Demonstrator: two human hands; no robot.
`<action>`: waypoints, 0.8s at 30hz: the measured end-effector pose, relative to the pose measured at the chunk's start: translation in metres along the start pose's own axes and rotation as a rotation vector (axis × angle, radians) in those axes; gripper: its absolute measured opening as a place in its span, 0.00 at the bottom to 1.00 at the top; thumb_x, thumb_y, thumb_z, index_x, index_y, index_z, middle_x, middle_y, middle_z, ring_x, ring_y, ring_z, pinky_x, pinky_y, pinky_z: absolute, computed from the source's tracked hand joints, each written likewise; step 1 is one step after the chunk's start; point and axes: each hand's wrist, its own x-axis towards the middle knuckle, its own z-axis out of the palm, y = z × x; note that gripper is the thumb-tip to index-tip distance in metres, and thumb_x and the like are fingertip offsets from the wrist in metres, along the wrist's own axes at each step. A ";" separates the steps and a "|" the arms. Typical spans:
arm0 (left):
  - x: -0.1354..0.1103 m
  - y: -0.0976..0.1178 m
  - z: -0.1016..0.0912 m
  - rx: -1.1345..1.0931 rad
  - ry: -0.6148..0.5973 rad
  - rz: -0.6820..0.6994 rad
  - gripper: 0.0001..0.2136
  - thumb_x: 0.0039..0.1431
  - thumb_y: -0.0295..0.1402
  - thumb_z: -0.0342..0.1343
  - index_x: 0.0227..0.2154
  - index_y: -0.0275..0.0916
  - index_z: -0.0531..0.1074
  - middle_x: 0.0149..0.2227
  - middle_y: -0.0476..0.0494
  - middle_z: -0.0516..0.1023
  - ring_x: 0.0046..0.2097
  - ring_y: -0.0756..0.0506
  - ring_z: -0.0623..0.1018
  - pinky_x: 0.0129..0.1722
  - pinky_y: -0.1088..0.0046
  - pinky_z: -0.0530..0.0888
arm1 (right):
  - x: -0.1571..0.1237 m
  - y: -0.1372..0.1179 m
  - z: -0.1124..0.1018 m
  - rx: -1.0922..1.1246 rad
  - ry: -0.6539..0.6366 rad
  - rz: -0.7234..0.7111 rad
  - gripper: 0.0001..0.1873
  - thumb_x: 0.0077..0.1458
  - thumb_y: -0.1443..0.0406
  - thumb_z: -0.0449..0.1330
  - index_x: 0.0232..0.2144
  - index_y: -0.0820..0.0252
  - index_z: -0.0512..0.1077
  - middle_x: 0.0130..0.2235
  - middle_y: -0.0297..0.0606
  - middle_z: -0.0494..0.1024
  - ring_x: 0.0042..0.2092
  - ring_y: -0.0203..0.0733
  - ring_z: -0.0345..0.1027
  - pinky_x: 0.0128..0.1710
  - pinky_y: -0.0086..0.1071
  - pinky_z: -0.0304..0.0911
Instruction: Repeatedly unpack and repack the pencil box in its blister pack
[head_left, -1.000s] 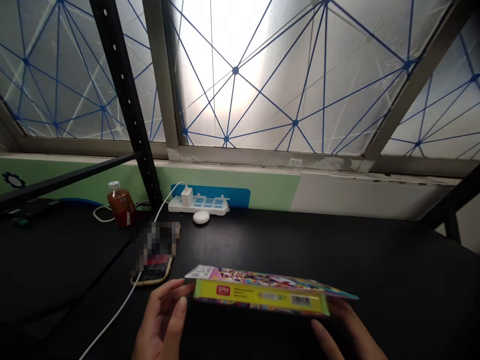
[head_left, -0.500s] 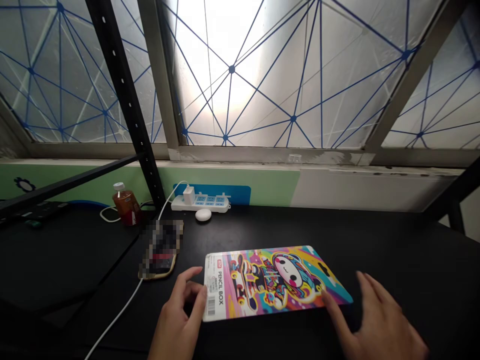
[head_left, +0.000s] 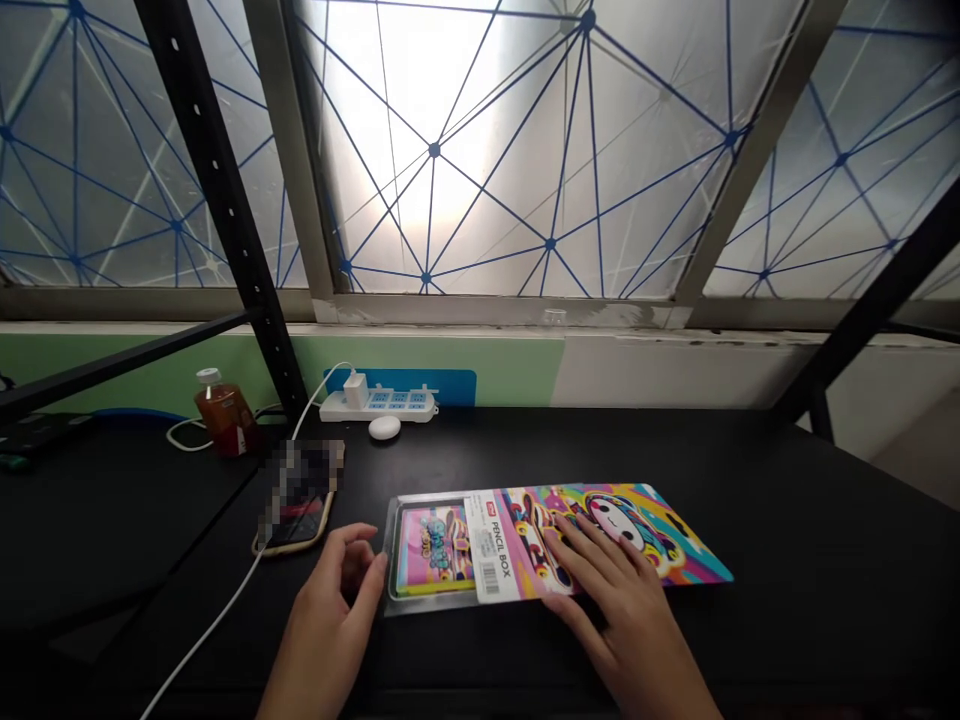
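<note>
A colourful cardboard sleeve (head_left: 491, 565) printed "PENCIL BOX", with a cartoon character on it, lies partly across a clear plastic tray (head_left: 431, 603). Inside the tray's exposed left part shows a pink pencil box (head_left: 412, 550) with a yellow edge. My right hand (head_left: 611, 595) rests flat on the sleeve, fingers stretched out. At the tray's left edge is my left hand (head_left: 330, 605), its fingers bent and the thumb apart from the index finger; the thumb tip is at or against the edge. Whatever part of the tray lies under the sleeve is hidden.
Left of the hands lies a phone (head_left: 304, 510) with a white cable (head_left: 202, 622). A white power strip (head_left: 379, 403) with a charger stands by the wall, a small white case (head_left: 385, 428) before it. A bottle (head_left: 226, 420) stands near a black metal post (head_left: 225, 205).
The sleeve has slid right relative to the tray, uncovering the tray's left part and the pencil box. My right hand has moved from the sleeve's right end onto its middle. The view has shifted.
</note>
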 end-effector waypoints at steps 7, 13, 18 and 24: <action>-0.004 0.055 0.050 0.393 -0.244 0.359 0.24 0.73 0.42 0.42 0.66 0.41 0.67 0.72 0.34 0.62 0.72 0.32 0.60 0.68 0.44 0.61 | 0.022 -0.027 0.002 0.026 -0.142 0.036 0.26 0.68 0.54 0.58 0.65 0.51 0.68 0.67 0.40 0.70 0.66 0.58 0.64 0.62 0.55 0.58; 0.008 0.060 0.063 0.533 -0.471 0.375 0.28 0.72 0.46 0.49 0.69 0.35 0.63 0.71 0.35 0.61 0.73 0.30 0.57 0.69 0.41 0.59 | 0.015 0.002 0.005 0.119 -0.230 -0.011 0.34 0.66 0.72 0.47 0.70 0.41 0.60 0.69 0.33 0.67 0.68 0.47 0.61 0.61 0.47 0.64; 0.011 0.062 0.057 0.577 -0.514 0.340 0.32 0.71 0.46 0.51 0.71 0.32 0.57 0.73 0.34 0.54 0.74 0.31 0.54 0.70 0.43 0.58 | -0.015 0.053 0.010 0.151 -0.174 0.077 0.32 0.65 0.72 0.46 0.66 0.43 0.67 0.66 0.38 0.71 0.67 0.50 0.64 0.61 0.50 0.66; 0.029 0.065 0.058 0.614 -0.544 0.343 0.29 0.72 0.46 0.52 0.68 0.36 0.64 0.71 0.33 0.61 0.73 0.30 0.58 0.69 0.44 0.59 | -0.039 0.090 0.012 0.081 -0.084 0.194 0.31 0.62 0.74 0.44 0.57 0.52 0.77 0.61 0.38 0.77 0.64 0.47 0.68 0.62 0.49 0.65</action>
